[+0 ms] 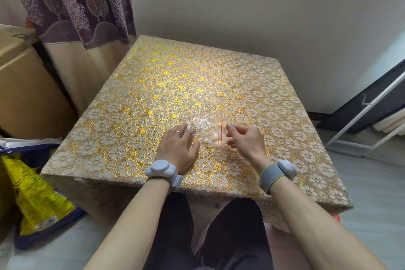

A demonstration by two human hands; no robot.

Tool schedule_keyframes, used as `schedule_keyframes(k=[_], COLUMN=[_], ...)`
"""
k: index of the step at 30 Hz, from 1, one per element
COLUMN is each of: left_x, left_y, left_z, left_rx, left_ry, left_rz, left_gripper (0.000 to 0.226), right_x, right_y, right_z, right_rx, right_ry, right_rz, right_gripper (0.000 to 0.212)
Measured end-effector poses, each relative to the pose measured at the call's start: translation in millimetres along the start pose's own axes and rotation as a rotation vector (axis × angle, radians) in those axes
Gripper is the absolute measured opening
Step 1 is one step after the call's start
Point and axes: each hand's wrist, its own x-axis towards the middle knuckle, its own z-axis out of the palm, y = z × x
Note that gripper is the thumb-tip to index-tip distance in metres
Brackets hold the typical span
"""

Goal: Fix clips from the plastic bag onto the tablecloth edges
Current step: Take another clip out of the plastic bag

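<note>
We note the plastic bag (206, 128) lying crosswise between hands: left hand (178, 149) flat, grip open; right hand (244, 140) pinching its red-striped mouth.

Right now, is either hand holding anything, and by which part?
The right hand pinches the clear plastic bag at its red-striped zip end. The left hand lies flat on the bag's other end, pressing it onto the tablecloth, not gripping.

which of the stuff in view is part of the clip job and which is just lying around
Part of the job:
- plastic bag with the red seal line, on the table
- tablecloth, gold flower pattern
- left hand, flat by the bag
- right hand, fingers at the seal end

Just lying about:
- yellow sack on the floor
- cardboard box
- purple curtain
- metal rack
</note>
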Motion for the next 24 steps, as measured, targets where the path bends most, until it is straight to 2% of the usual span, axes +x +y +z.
schedule_keyframes(k=[4, 7, 9, 12, 14, 18, 21, 24], left_x=[-1, -1, -1, -3, -2, -5, -6, -8], left_y=[0, 1, 1, 1, 2, 6, 7, 11], left_z=[-1, -2, -3, -4, -4, -9, -13, -16], left_rx=[0.0, 0.005, -0.009, -0.002, -0.011, -0.033, -0.016, 0.009], left_ry=[-0.002, -0.007, -0.003, -0.011, -0.011, 0.014, 0.081, 0.061], left_rz=[0.0, 0.003, 0.004, -0.002, -0.001, 0.0, 0.107, 0.183], left_gripper=[0.053, 0.053, 0.053, 0.052, 0.052, 0.057, 0.067, 0.076], right_x=[1, 2, 2, 2, 3, 2, 1, -4], right_y=[-4, -6, -9, -12, -13, -10, -7, -7], right_z=[-2, -4, -4, -4, -4, -4, -6, -5], right_rx=[-0.053, 0.018, -0.026, -0.001, -0.064, 0.024, 0.16, 0.266], right_ry=[-0.035, 0.01, -0.056, -0.032, -0.093, -0.078, -0.195, -0.252], right_rz=[-0.024, -0.018, -0.013, -0.019, -0.025, 0.067, 0.176, 0.258], right_gripper=[0.033, 0.027, 0.026, 0.016, 0.019, 0.026, 0.028, 0.028])
